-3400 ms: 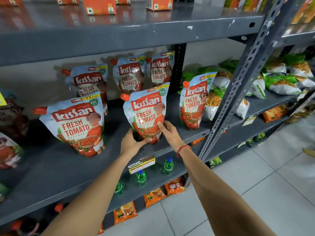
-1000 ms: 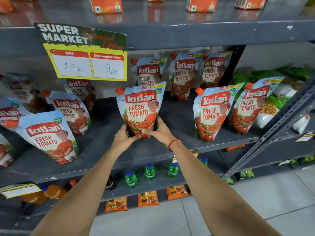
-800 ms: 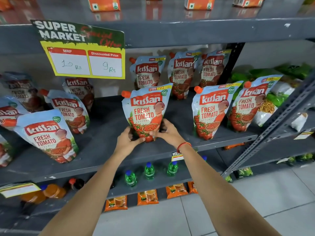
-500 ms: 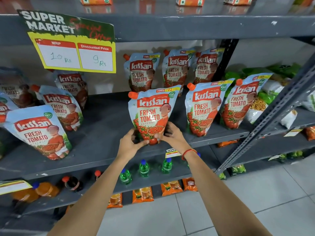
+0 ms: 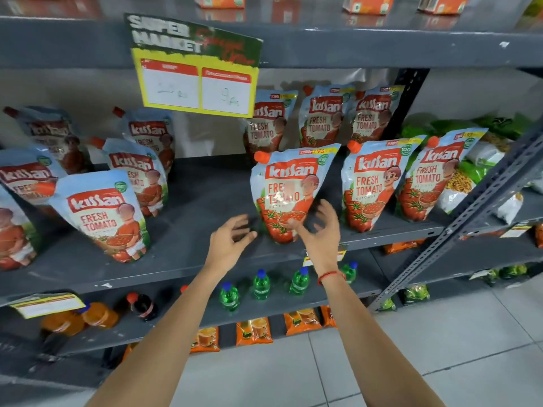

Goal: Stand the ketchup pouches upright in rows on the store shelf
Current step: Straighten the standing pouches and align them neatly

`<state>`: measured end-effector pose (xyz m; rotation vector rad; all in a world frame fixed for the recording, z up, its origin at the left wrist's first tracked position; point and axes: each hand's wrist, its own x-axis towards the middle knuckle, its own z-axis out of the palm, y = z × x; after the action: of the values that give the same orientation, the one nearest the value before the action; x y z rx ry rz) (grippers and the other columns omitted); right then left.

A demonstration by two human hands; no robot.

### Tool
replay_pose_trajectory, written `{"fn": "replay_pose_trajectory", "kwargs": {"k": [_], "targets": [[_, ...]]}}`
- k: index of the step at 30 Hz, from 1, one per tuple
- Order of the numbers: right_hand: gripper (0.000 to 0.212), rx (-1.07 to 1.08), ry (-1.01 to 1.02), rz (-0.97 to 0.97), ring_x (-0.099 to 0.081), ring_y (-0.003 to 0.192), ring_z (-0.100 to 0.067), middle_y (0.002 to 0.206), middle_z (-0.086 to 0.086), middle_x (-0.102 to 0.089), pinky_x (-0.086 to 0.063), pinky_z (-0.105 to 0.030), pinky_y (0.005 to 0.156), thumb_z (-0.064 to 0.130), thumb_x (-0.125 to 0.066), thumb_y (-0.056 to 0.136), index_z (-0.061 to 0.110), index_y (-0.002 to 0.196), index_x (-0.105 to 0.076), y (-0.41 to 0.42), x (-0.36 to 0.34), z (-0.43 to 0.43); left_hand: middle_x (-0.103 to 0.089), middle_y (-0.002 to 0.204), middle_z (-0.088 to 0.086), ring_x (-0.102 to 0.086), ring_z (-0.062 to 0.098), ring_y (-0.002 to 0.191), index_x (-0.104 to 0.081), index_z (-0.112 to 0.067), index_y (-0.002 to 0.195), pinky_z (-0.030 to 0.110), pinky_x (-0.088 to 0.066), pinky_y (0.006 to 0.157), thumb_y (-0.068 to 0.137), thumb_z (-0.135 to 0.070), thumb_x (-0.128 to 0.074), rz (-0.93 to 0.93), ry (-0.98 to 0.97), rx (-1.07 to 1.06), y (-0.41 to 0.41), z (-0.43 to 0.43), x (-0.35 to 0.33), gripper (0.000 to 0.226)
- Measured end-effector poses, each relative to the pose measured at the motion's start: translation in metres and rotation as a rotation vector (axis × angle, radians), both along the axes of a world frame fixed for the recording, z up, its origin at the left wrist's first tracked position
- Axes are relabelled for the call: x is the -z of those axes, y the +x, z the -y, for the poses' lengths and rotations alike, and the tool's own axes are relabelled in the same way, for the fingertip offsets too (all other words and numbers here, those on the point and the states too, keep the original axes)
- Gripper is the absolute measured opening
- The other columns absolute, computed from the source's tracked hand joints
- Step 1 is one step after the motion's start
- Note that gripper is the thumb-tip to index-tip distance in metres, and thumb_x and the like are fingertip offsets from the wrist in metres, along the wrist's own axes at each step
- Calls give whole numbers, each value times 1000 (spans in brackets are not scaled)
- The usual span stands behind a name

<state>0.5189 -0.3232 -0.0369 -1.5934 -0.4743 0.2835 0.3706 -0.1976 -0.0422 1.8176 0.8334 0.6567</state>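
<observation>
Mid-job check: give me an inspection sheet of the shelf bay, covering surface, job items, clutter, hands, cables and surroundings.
Surface: grey metal shelf, bare gap in the middle.
Job's things: centre ketchup pouch stands upright at the front edge; two front pouches to its right; back-row pouches behind; a looser left group.
Clutter: nothing seen.
Hands: left hand and right hand open on either side of the centre pouch.
Cables: nothing seen.
Surroundings: price sign above; green bottles below.

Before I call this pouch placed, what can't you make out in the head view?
- Price sign: handwritten figures motion-blurred.
- Right hand: covers the front pouch lower corner; contact unclear.
- Leftmost pouches: cut by frame edge.
- Top-shelf cartons: cropped above.
</observation>
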Motion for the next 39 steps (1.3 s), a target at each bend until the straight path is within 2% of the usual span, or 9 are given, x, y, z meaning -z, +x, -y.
{"fn": "replay_pose_trajectory", "kwargs": {"k": [4,7,9,13,16,18,24,33,39], "targets": [[48,204,76,279,-56,104,-15,116,-1,-51,-50,-28,85,34,-73,78,19,119,-52,-65,-7,-20,-71,93,-4,-66,4,86,-66,-17,102,9,-50,78,81,-17,-68,132,59,-181,-65,-14,-9,21],[35,-67,66,317,-53,93,-2,105,7,-54,-47,-14,74,38,-69,81,33,111,-52,-113,-10,-57,-69,77,-1,-66,16,78,-67,-16,87,21,-51,75,85,-16,-64,174,91,-319,-119,-24,-9,4],[42,-290,-39,277,-53,93,-3,103,16,-50,-49,-19,75,38,-71,79,29,117,-53,-140,-6,-85,-69,75,5,-66,22,77,-67,-13,86,20,-49,72,85,-21,-63,172,93,-448,-153,-34,-4,9],[76,-608,-223,62,-48,117,-12,136,1,-46,-47,-39,102,31,-79,73,21,138,-40,-180,7,-134,-63,107,5,-62,18,94,-59,-12,109,22,-51,80,81,-24,-69,141,71,-581,-206,-65,0,32],[84,-741,-278,74,-45,128,-18,143,-1,-44,-42,-36,106,32,-79,72,21,142,-33,-199,10,-161,-41,140,6,-48,20,121,-37,-10,138,32,-43,95,78,-20,-72,-38,-9,-392,-229,-98,4,70],[77,-789,-286,106,-51,121,-14,137,0,-53,-43,-30,101,31,-79,73,21,137,-38,-206,10,-173,-45,141,7,-47,22,124,-33,-11,141,30,-39,97,77,-19,-73,-129,12,-223,-233,-112,6,76],[52,-741,-247,75,-60,95,4,109,9,-64,-46,0,77,21,-77,76,15,121,-51,-207,17,-174,-65,120,15,-61,27,109,-51,-6,124,25,-43,90,72,-25,-77,-179,68,-163,-224,-122,5,62],[49,-671,-217,72,-63,104,-10,109,5,-65,-51,-20,91,23,-77,76,17,117,-52,-196,28,-159,-66,117,13,-62,24,106,-55,-5,118,25,-46,87,71,-27,-78,-179,60,-98,-211,-115,5,56],[45,-428,-62,62,-63,92,6,101,14,-64,-48,-3,70,21,-81,71,36,104,-54,-214,17,-138,-65,111,5,-63,14,99,-55,-6,123,8,-45,84,78,-10,-71,-40,84,-159,-238,-121,-13,49]]}}
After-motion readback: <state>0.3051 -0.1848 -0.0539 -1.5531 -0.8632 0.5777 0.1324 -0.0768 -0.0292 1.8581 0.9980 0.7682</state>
